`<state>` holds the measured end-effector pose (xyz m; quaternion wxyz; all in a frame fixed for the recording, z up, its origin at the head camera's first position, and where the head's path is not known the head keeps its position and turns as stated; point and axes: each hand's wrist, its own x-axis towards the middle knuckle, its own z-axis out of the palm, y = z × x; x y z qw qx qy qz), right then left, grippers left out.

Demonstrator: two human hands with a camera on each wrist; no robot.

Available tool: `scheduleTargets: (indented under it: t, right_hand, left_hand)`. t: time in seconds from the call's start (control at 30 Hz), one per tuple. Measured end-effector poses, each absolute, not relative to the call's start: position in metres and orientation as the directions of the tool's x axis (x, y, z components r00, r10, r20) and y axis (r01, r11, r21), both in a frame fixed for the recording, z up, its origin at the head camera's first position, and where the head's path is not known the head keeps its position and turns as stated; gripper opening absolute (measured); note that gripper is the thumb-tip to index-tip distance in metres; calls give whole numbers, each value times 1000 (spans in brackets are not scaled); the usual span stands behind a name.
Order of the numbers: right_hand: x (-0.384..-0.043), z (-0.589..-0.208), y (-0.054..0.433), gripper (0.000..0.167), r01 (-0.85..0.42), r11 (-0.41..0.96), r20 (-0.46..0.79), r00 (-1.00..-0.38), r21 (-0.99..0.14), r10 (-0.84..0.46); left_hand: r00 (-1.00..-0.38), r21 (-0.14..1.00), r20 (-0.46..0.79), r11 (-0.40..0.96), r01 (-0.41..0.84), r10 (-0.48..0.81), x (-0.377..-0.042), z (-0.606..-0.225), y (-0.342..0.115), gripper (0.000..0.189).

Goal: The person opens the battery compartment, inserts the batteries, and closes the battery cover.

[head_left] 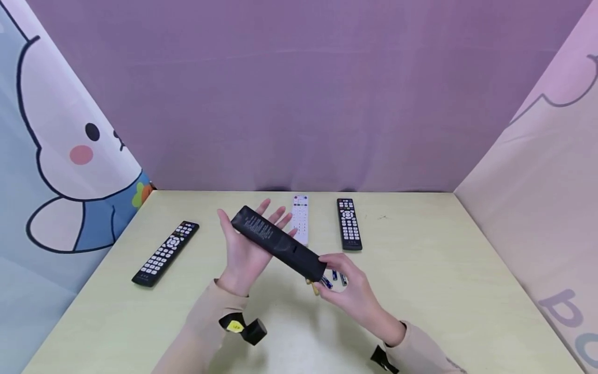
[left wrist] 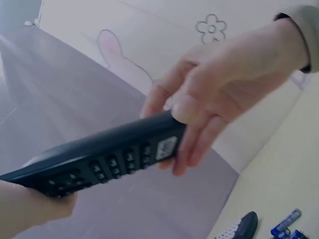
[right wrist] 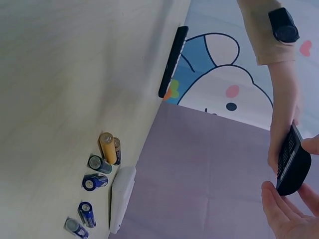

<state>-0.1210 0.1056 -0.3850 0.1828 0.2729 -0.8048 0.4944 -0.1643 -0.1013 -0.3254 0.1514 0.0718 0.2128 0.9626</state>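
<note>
A black remote control [head_left: 280, 244] is held above the table, its printed back facing up in the head view. The upper part of it lies across the upturned palm of my left hand [head_left: 247, 257], whose fingers stretch out beyond it. At the lower end, my right hand [head_left: 350, 288] pinches the remote between thumb and fingers. The left wrist view shows its button side [left wrist: 114, 164] with a pale label near the gripped end. On the table below, partly hidden by the right hand, lie several batteries, some blue [right wrist: 94, 182] and some orange-yellow [right wrist: 107, 148].
A white remote [head_left: 301, 223] lies behind the hands. Two more black remotes lie buttons up, one at the left [head_left: 165, 254] and one at the back right [head_left: 349, 224]. Curtains bound the table [head_left: 444, 259]: a purple one [head_left: 303, 104] behind and printed ones at both sides.
</note>
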Motion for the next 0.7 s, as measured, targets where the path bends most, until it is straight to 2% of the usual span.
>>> scheduleTargets:
  t: [0.3, 0.5, 0.7]
  right_hand:
    - [-119, -389, 103, 47, -627, 392, 550, -779, -674, -300]
    - [-123, -386, 104, 50, -713, 436, 580, -700, -548, -415]
    - [-126, -377, 104, 49, -762, 444, 558, -647, -471, -519]
  left_hand:
    - [-972, 414, -110, -880, -233, 206, -166, -322, -101, 71]
    - [-971, 415, -124, -878, -237, 204, -164, -324, -101, 65]
    - [-967, 432, -118, -865, -255, 225, -163, -326, -99, 63]
